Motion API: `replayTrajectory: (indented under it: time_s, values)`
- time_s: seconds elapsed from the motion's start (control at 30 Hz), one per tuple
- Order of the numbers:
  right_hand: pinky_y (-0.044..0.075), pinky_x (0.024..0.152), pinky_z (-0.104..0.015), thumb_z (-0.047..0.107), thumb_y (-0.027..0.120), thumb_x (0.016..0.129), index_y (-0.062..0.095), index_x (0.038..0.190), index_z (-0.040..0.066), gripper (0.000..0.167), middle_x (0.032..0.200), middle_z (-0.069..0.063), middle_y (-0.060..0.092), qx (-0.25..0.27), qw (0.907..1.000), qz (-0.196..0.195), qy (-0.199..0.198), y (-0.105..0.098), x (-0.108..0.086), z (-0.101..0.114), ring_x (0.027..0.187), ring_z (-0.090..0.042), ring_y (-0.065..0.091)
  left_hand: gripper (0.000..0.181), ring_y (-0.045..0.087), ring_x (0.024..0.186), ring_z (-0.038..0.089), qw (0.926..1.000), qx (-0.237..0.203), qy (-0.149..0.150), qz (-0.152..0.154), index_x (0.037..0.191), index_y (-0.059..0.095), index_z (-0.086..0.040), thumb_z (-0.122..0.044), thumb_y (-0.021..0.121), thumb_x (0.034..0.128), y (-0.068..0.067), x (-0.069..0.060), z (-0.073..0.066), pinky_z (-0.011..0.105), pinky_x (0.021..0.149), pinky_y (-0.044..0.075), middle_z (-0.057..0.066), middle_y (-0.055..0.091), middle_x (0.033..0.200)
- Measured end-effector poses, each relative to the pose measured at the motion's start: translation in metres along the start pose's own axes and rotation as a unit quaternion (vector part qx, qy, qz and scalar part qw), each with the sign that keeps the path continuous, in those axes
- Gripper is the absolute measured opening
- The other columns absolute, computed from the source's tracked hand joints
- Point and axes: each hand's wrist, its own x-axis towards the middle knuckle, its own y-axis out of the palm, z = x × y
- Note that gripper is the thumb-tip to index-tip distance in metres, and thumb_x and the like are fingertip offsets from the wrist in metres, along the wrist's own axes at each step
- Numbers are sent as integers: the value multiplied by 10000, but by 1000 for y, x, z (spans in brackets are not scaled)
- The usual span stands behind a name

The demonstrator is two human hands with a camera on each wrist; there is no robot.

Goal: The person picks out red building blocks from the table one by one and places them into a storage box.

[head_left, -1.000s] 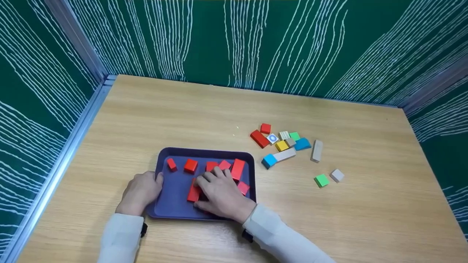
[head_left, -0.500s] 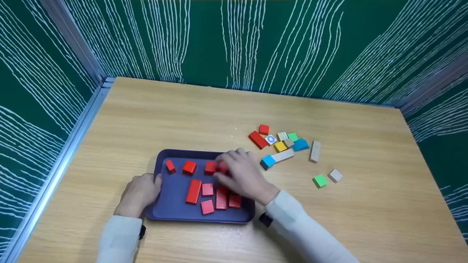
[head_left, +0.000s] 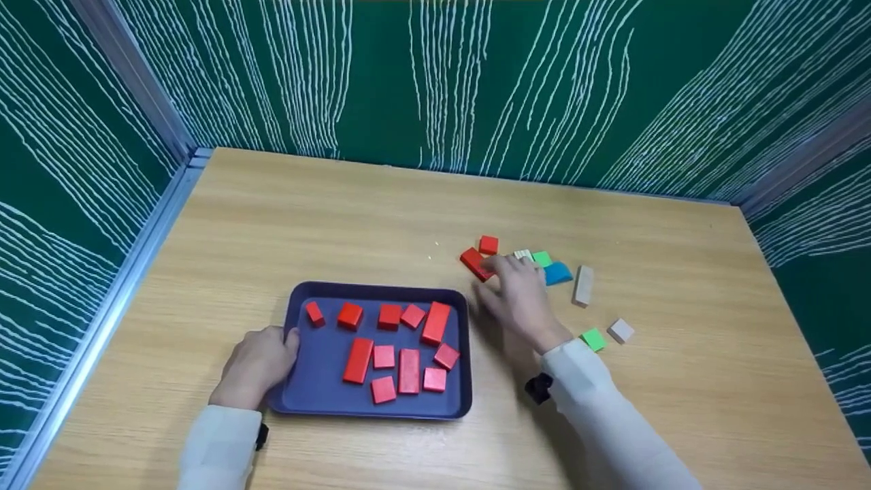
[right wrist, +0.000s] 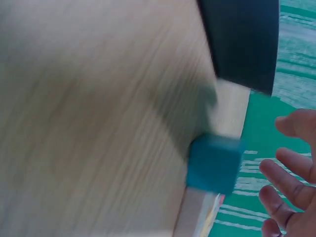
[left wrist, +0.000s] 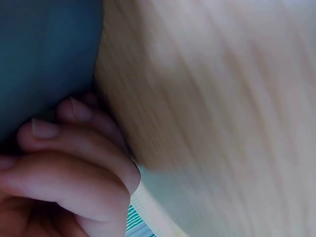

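Note:
The left hand (head_left: 257,364) grips the left rim of a dark blue tray (head_left: 309,398); in the left wrist view its fingers (left wrist: 79,143) curl against the tray's side. Several red cubes and oblong blocks lie spread inside, among them a long red block (head_left: 358,361). The right hand (head_left: 522,299) hovers over loose blocks right of the tray, its fingertips close to a red oblong block (head_left: 475,263). Spread fingers with nothing between them show in the right wrist view, beside a blue cube (right wrist: 215,163). In the head view this hand hides some blocks.
Behind the right hand lie a red cube (head_left: 488,245), a green block (head_left: 541,258) and a blue curved block (head_left: 558,273). Farther right are a long grey block (head_left: 583,286), a green cube (head_left: 593,339) and a pale cube (head_left: 620,331). Green walls edge the wooden table (head_left: 326,211).
The right hand has left the red blocks in the tray and moved right, over the loose blocks. The left hand has kept its grip on the tray.

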Motion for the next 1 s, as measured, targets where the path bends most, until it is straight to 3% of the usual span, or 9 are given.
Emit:
replayTrajectory:
  time_s: [0.3, 0.57, 1.0]
  values:
    - [371, 864, -465, 277, 724, 927, 629, 1268, 68, 411, 1126, -123, 592, -469, 9974, 154, 517, 7, 14, -16, 1047, -313, 497, 395, 563, 615, 241, 10000, -77, -41, -4, 885, 638, -34, -311, 415, 1056, 1, 1, 2, 347, 519, 423, 111, 543, 692]
    - [394, 901, -466, 326, 707, 945, 584, 1370, 88, 502, 1188, -151, 508, -710, 9889, 726, 1083, 12, 28, -20, 1059, -316, 451, 390, 574, 646, 250, 9999, -85, -108, 46, 1003, 662, 0, -306, 426, 1056, 4, 2, 2, 361, 537, 437, 129, 564, 729]
    - [395, 891, -485, 301, 748, 913, 686, 1187, 37, 386, 1121, -166, 527, -1018, 9872, 854, 887, 18, 40, -15, 1023, -333, 466, 402, 576, 665, 262, 9999, -10, -86, -84, 1051, 670, 18, -306, 431, 1052, 0, 2, -1, 374, 549, 433, 149, 582, 787]
